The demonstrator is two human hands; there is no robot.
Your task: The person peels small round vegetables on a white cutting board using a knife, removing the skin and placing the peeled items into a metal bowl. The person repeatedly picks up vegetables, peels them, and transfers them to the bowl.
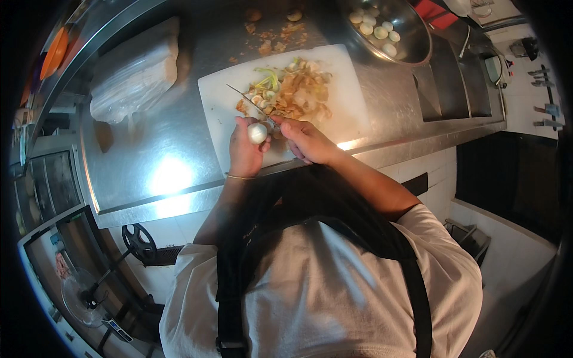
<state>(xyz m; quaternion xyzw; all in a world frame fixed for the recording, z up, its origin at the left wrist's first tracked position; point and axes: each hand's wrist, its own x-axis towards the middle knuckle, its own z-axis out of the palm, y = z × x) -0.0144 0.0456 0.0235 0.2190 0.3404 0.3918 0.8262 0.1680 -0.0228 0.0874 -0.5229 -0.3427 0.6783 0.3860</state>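
Note:
A pale, peeled onion (257,133) rests in the grip of my left hand (245,150), over the near edge of a white cutting board (215,96). My right hand (311,141) holds a knife (245,97) by its handle, mostly covered by the fingers, and the blade points up and to the left across the board. Just beyond both hands lies a heap of brown onion skins (304,91), with cut ends and green sprouts (267,77) on its left side.
Several peeled onions (380,32) sit in a steel bowl (421,49) at back right. Loose skins (266,46) and an unpeeled onion (294,15) lie behind the board. A plastic-wrapped package (136,71) stands left; a sink (447,89) is at right.

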